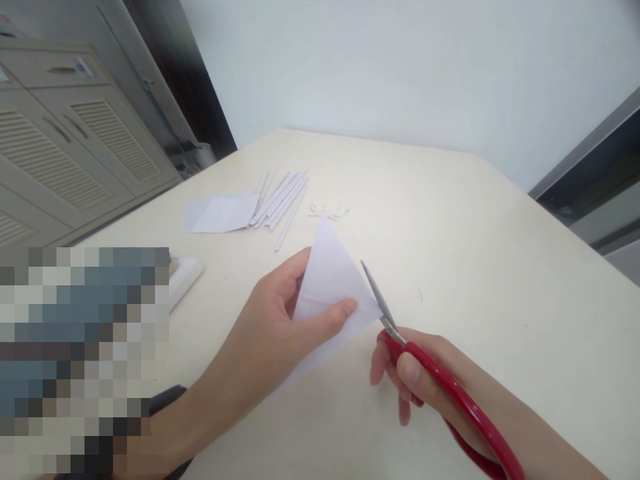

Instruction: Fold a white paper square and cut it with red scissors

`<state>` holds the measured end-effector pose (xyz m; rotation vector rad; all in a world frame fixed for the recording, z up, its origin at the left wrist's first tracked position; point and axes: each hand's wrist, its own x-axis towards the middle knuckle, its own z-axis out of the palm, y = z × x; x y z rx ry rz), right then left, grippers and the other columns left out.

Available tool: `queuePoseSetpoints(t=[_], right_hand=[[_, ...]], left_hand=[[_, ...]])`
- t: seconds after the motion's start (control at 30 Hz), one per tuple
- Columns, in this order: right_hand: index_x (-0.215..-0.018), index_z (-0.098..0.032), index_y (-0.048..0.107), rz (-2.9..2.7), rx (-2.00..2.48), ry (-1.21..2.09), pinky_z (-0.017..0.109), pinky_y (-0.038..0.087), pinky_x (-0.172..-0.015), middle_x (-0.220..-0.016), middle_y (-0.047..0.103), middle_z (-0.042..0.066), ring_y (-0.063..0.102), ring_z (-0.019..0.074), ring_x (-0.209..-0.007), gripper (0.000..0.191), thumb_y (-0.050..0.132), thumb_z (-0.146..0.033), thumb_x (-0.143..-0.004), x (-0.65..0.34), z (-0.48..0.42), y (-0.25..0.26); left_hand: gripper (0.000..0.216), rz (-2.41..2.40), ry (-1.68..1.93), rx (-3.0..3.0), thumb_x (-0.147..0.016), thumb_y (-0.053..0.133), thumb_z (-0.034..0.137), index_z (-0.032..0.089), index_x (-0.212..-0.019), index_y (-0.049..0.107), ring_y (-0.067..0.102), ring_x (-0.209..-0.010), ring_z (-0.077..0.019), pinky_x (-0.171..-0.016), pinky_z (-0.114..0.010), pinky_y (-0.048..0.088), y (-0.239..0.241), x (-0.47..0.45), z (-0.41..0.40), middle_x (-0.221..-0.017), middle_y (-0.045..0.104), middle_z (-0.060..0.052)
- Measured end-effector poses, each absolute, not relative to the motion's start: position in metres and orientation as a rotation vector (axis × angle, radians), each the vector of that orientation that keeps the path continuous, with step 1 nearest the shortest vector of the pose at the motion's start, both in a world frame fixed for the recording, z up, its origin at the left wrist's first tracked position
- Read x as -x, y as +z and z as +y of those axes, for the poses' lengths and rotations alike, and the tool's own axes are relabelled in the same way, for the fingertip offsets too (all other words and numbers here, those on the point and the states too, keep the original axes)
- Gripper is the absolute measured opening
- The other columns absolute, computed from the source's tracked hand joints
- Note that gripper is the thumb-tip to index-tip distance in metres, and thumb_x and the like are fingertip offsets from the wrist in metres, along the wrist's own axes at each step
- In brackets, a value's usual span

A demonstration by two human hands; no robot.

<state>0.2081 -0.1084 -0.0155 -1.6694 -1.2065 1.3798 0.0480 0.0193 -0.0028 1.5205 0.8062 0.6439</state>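
A sheet of white paper (333, 267) with a pointed top is pinched by my left hand (280, 310), the thumb lying across its front and the fingers behind it. My right hand (425, 373) grips a pair of scissors (465, 398) with long red handles. Their metal blades point up and to the left, at the paper's right corner. That corner seems to lie at the base of the blades; whether it is between them I cannot tell. Part of the left fingers is hidden by the paper.
Beyond my hands, several narrow paper strips (283, 200) lie on the pale table (425, 213) beside a flat white sheet (223, 213). Small whitish scraps (327, 211) sit near them. At the left, a white object (186, 277) is partly covered by a pixelated area. Cabinets (75, 140) stand farther left.
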Motion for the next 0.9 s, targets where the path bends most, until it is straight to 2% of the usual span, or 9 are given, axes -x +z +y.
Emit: queuePoseSetpoints(t=[0.2,0.47,0.63,0.77,0.9], right_hand=[[-0.085,-0.020,0.059,-1.212,1.645,1.377,0.027,0.048,-0.064,-0.077,0.056,0.000,0.056,0.0126,-0.063,0.055,0.039,-0.071,-0.087,-0.2070,-0.1059,-0.0187],[-0.080,-0.018,0.061,-1.091,1.544,1.431,0.021,0.047,-0.054,-0.071,0.054,-0.001,0.052,0.0097,-0.057,0.054,0.046,-0.069,-0.086,-0.2045,-0.1058,-0.0184],[-0.078,-0.018,0.063,-1.037,1.587,1.443,0.024,0.046,-0.058,-0.067,0.053,-0.001,0.050,0.0107,-0.057,0.050,0.049,-0.065,-0.087,-0.2041,-0.1080,-0.0161],[-0.078,-0.019,0.061,-0.998,1.578,1.480,0.027,0.045,-0.065,-0.080,0.062,0.002,0.051,0.0119,-0.062,0.048,0.049,-0.064,-0.088,-0.2029,-0.1071,-0.0155],[-0.079,-0.020,0.061,-1.051,1.627,1.473,0.027,0.042,-0.063,-0.067,0.053,-0.001,0.048,0.0123,-0.060,0.050,0.048,-0.067,-0.087,-0.2026,-0.1060,-0.0149]], left_hand=[[0.026,0.757,0.602,-1.562,-0.082,0.070,0.030,0.034,-0.106,0.062,0.069,-0.086,-0.0215,-0.074,-0.030,0.056,-0.0076,-0.0438,0.0233,-0.096,0.073,0.006],[0.024,0.749,0.611,-1.565,-0.082,0.070,0.037,0.035,-0.105,0.063,0.069,-0.085,-0.0203,-0.071,-0.028,0.055,-0.0073,-0.0447,0.0229,-0.095,0.074,0.007],[0.024,0.757,0.598,-1.542,-0.083,0.069,0.030,0.035,-0.105,0.064,0.070,-0.087,-0.0226,-0.073,-0.031,0.055,-0.0077,-0.0424,0.0235,-0.096,0.075,0.007],[0.023,0.770,0.561,-1.457,-0.082,0.068,0.024,0.030,-0.103,0.066,0.071,-0.091,-0.0266,-0.070,-0.032,0.056,-0.0043,-0.0434,0.0243,-0.096,0.077,0.003],[0.021,0.782,0.536,-1.383,-0.080,0.068,0.024,0.027,-0.101,0.067,0.070,-0.091,-0.0280,-0.067,-0.031,0.055,-0.0012,-0.0463,0.0244,-0.097,0.077,-0.001]])
